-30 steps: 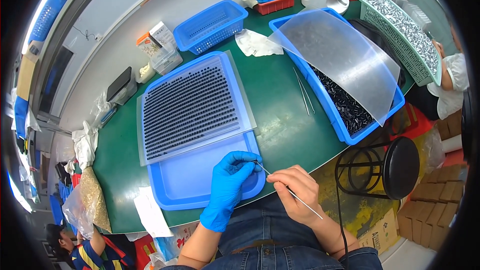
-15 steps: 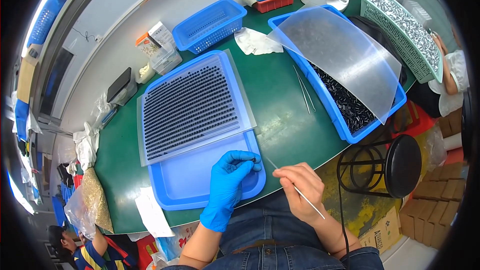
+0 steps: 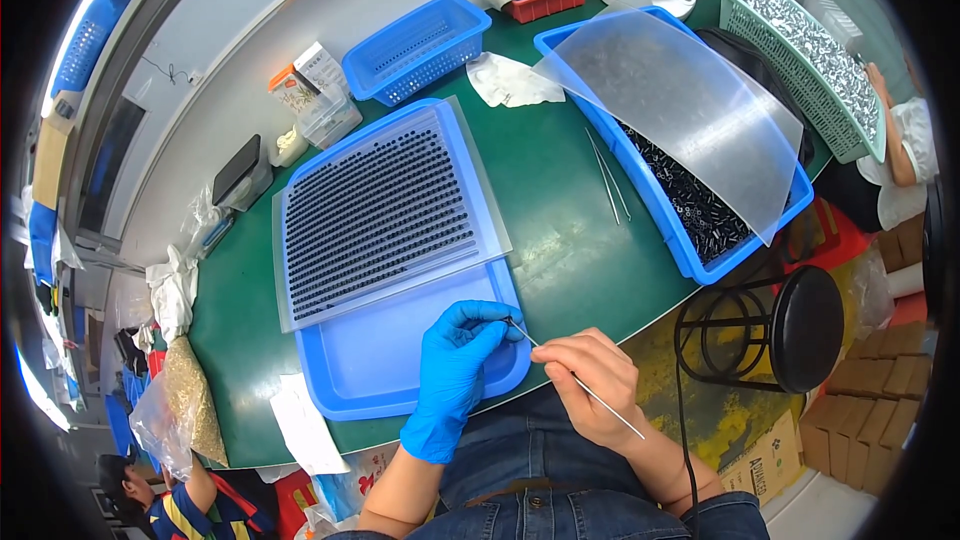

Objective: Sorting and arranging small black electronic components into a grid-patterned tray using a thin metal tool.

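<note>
My left hand (image 3: pixel 455 365), in a blue glove, pinches a small black part (image 3: pixel 508 320) between thumb and fingertips above the near right of a blue tray (image 3: pixel 345 400). Bare, my right hand (image 3: pixel 595 385) grips a thin metal rod (image 3: pixel 612 410) like a pen. The rod's far tip meets the black part at the gloved fingertips; whether it enters the part I cannot tell. Across the tray's far portion lies a clear sheet (image 3: pixel 490 240) bearing many rows of small black pieces (image 3: pixel 375 210).
At the right, a blue bin (image 3: pixel 690 265) of black pieces lies partly under a translucent sheet (image 3: pixel 680 110). Tweezers (image 3: pixel 608 175) rest on the green table (image 3: pixel 570 250). A blue basket (image 3: pixel 415 50) stands at the back, a black stool (image 3: pixel 808 330) at right. Two other people are at the sides.
My right hand has shifted a little to the left, bringing the rod's tip up to the black part. My left hand has stayed almost still.
</note>
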Motion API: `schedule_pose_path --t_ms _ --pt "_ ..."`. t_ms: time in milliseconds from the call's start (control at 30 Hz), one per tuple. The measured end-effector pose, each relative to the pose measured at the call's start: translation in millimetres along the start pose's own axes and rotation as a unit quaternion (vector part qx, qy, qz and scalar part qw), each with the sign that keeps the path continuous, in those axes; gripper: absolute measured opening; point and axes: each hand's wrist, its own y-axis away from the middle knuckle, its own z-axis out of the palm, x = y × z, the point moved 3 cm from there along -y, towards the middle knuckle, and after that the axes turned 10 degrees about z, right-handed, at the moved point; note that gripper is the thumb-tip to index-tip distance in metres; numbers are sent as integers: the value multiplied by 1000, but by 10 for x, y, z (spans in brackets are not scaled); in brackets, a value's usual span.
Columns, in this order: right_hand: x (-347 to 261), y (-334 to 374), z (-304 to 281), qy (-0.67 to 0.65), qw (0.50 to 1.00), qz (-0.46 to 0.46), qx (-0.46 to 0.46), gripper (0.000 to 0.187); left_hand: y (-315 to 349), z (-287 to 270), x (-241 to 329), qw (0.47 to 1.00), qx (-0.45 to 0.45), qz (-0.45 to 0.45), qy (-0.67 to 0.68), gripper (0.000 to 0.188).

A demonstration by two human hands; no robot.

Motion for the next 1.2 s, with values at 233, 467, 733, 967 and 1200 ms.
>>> schedule_pose_path --t_ms 233,467,733,967,1200 --pt "-23 31 57 36 999 -36 19 13 -1 6 7 1000 12 3 -9 14" --pt "-1 48 121 57 996 -52 33 18 -10 7 11 999 31 -3 -12 13" --pt "116 13 -24 -6 999 26 34 10 -19 11 39 999 41 -30 4 13" --pt "71 -3 10 -58 997 53 -10 11 -30 24 40 999 23 -35 30 14" --pt "51 -12 16 -35 999 34 -2 10 -21 27 35 999 14 -20 22 15"
